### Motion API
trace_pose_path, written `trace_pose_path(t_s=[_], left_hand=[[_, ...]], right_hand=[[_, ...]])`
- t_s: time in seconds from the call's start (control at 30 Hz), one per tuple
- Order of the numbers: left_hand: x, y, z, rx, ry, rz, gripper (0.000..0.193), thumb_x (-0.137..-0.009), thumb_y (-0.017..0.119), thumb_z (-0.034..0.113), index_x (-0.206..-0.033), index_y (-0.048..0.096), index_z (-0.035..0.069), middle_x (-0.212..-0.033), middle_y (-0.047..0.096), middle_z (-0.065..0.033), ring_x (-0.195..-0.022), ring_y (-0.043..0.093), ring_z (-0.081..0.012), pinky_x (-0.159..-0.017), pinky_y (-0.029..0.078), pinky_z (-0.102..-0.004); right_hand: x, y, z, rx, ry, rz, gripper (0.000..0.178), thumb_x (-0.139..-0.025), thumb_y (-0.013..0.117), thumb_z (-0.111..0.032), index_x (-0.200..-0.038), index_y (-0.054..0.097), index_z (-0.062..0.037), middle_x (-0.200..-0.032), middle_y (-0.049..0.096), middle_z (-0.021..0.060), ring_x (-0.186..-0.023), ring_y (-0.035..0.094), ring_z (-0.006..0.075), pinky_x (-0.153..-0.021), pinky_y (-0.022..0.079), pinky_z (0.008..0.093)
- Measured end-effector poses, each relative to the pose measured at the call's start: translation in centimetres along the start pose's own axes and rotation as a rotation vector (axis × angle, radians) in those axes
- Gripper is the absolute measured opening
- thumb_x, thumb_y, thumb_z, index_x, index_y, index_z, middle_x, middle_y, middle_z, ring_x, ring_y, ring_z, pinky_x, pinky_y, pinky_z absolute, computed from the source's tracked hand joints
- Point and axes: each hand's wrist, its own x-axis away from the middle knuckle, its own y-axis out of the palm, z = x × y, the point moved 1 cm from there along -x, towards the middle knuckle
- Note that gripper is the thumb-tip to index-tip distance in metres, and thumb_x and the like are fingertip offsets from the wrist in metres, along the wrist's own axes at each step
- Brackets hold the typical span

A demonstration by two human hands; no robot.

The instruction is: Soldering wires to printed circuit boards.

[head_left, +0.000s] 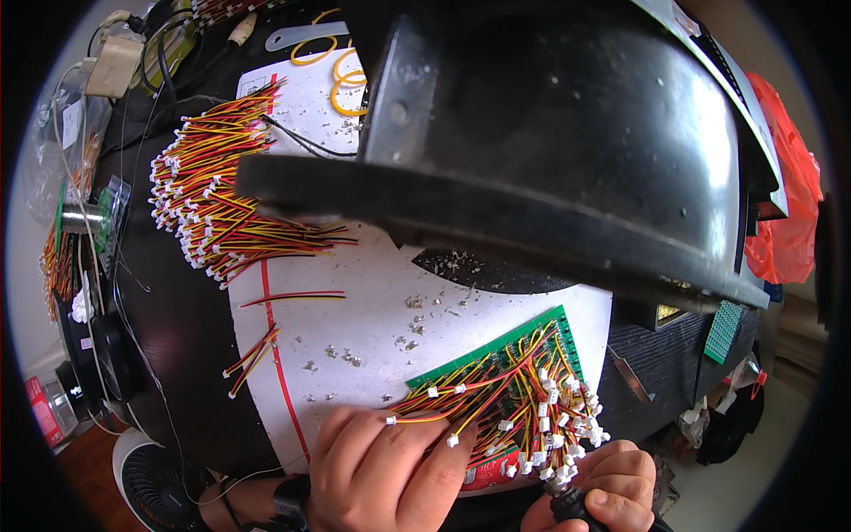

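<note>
At the near edge, the left hand (390, 470) is loosely curled, back upward, over thin red, yellow and black wires (470, 412); whether its fingers grip any cannot be told. The right hand (612, 486), at lower right, is closed around a black-handled tool (572, 507), whose visible end points up and slightly left into a cluster of white connectors (554, 417). Just beyond the hands, a green circuit board (487, 351) lies on a white sheet (372, 328), turned at an angle: its far edge climbs from left to right, with a corner pointing away from the person. Wires cross much of the board, many ending in the connectors near its right side. Farther on, small silvery bits (414, 302) dot the sheet. A large black curved housing (550, 115) looms across the upper right; at upper left lies a thick bundle of similar wires (208, 195), connector ends leftward.
</note>
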Motion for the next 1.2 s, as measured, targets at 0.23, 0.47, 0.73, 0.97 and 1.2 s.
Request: trace_pose_path(t_s=[0.23,0.47,0.73,0.97,1.2], left_hand=[[0.2,0.2,-0.1,0.001,-0.007,-0.001,0.011,-0.082,0.067,0.002,-0.092,0.070,0.000,-0.085,0.062,-0.0127,-0.068,0.061,-0.0266,-0.059,0.049,-0.0347],[0.3,0.2,0.1,-0.034,0.004,0.000,0.011,-0.083,0.067,0.003,-0.093,0.070,0.000,-0.085,0.062,-0.0126,-0.068,0.061,-0.0266,-0.059,0.049,-0.0350],[0.3,0.3,0.1,-0.061,0.016,-0.001,0.011,-0.085,0.066,0.004,-0.094,0.069,0.000,-0.087,0.063,-0.0131,-0.068,0.060,-0.0269,-0.059,0.048,-0.0355],[0.4,0.3,0.0,-0.049,0.017,-0.003,0.011,-0.085,0.065,0.004,-0.095,0.069,0.000,-0.087,0.063,-0.0131,-0.068,0.060,-0.0269,-0.059,0.048,-0.0359],[1.1,1.3,-1.5,-0.152,0.236,0.076,0.011,-0.086,0.065,0.004,-0.096,0.069,0.001,-0.088,0.063,-0.0136,-0.068,0.060,-0.0271,-0.059,0.048,-0.0360]], right_hand=[[0.0,0.0,0.1,0.004,0.005,-0.047,0.026,-0.095,0.062,-0.018,-0.099,0.055,0.0066,-0.057,0.046,0.0058,-0.047,0.046,0.0173,-0.042,0.040,0.0302],[0.4,0.0,-0.1,-0.063,-0.034,0.015,0.026,-0.095,0.063,-0.019,-0.099,0.055,0.0057,-0.061,0.046,0.0052,-0.047,0.043,0.0165,-0.040,0.039,0.0286],[0.4,0.1,0.1,-0.042,-0.016,0.032,0.027,-0.095,0.064,-0.020,-0.099,0.055,0.0047,-0.065,0.047,0.0059,-0.047,0.043,0.0163,-0.041,0.040,0.0281],[0.2,0.1,0.0,-0.019,0.020,-0.005,0.026,-0.094,0.064,-0.019,-0.099,0.056,0.0060,-0.061,0.047,0.0056,-0.048,0.044,0.0175,-0.042,0.041,0.0297],[0.2,0.1,0.1,-0.018,0.001,0.016,0.026,-0.094,0.063,-0.018,-0.100,0.056,0.0067,-0.059,0.048,0.0063,-0.048,0.045,0.0178,-0.042,0.040,0.0299]])
